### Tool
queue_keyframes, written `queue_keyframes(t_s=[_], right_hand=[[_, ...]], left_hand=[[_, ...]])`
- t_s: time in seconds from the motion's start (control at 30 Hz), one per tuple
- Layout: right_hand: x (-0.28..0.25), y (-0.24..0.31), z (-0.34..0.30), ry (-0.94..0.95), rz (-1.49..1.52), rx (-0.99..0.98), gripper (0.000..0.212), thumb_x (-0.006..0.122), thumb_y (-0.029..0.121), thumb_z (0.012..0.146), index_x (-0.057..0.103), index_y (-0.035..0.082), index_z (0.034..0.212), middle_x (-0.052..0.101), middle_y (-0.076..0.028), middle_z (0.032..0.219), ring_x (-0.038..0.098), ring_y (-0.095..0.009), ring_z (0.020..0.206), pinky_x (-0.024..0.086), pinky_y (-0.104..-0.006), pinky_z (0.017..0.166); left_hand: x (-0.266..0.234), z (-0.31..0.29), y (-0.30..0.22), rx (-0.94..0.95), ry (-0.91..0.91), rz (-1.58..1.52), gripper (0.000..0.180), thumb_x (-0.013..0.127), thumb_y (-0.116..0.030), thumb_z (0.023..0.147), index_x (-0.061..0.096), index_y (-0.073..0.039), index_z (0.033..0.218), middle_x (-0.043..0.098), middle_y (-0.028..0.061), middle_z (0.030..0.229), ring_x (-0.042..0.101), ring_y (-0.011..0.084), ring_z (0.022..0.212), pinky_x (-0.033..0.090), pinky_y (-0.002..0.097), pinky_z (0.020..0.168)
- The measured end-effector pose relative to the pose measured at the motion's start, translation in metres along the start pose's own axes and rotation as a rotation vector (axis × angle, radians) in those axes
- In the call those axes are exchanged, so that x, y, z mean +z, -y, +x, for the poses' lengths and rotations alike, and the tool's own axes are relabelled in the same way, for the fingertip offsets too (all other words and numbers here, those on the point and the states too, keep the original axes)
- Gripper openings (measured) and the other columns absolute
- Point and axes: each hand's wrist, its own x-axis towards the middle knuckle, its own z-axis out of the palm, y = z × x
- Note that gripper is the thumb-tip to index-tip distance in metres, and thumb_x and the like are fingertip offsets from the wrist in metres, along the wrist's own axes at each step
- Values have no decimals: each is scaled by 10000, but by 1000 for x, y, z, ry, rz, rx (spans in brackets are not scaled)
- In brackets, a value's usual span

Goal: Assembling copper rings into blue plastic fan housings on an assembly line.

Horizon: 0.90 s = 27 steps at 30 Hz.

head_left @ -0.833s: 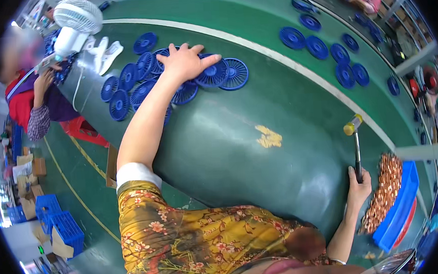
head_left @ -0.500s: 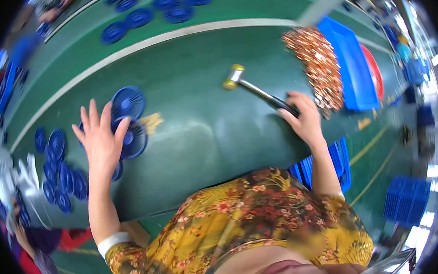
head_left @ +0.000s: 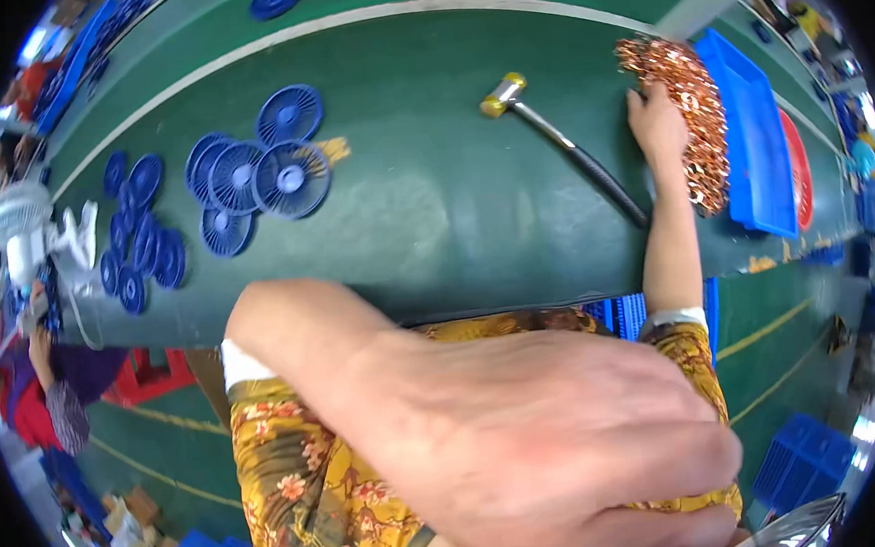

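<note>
My left hand (head_left: 568,436) is raised close in front of the camera, large and slightly blurred. Its fingers are curled in, and anything inside them is hidden. At the right, my right hand (head_left: 659,128) reaches to the edge of a pile of small copper-coloured metal pieces (head_left: 703,107). Its thumb stands apart from the fingers, whose tips reach the pile. Between the hands' sides of the table lies a mallet (head_left: 548,121) with yellow faces and a black handle, untouched. Round blue plastic fan grilles (head_left: 292,179) lie partly overlapping at the left.
A blue tray (head_left: 747,134) stands beyond the pile, with a red basin (head_left: 798,171) behind it. More blue round parts (head_left: 145,241) are heaped near a white fan (head_left: 19,224). Blue crates (head_left: 805,462) stand on the floor. Another person's arm (head_left: 39,348) shows at far left.
My left hand has left the blue grilles and come up near the camera, curling closed. My right hand has let go of the mallet handle and moved to the copper pile. The view has shifted.
</note>
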Motion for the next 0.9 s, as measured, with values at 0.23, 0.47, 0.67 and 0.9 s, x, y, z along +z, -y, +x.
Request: queue_keyframes(t_s=[0.23,0.47,0.67,0.9], right_hand=[[-2,-19,-11,2,55,-152,354,506,449,925,617,113,939,678,-175,844,650,-399,809,493,-515,690],[-10,-17,-25,-88,267,-285,250,585,326,919,621,79,919,675,-146,774,663,-357,729,507,-450,654],[-29,7,-73,95,798,-337,186,651,195,906,648,18,964,653,-42,721,621,-89,657,494,-243,605],[-57,52,-135,192,1157,-496,161,634,56,903,626,-22,1043,689,-78,920,655,-105,814,516,-219,714]], left_hand=[[32,1,12,-183,137,-19,213,648,-134,759,612,-41,947,592,116,880,626,323,820,522,416,715],[49,-65,68,-274,-11,768,195,627,-147,715,590,-80,895,588,96,929,605,299,888,510,386,767],[-19,-141,55,-961,-163,1457,633,753,-317,716,503,-101,1256,416,220,1327,333,410,1301,230,630,1043],[-60,-223,20,-1218,-88,1603,556,687,-313,822,525,-117,1317,453,247,1386,373,418,1326,318,461,1090]])
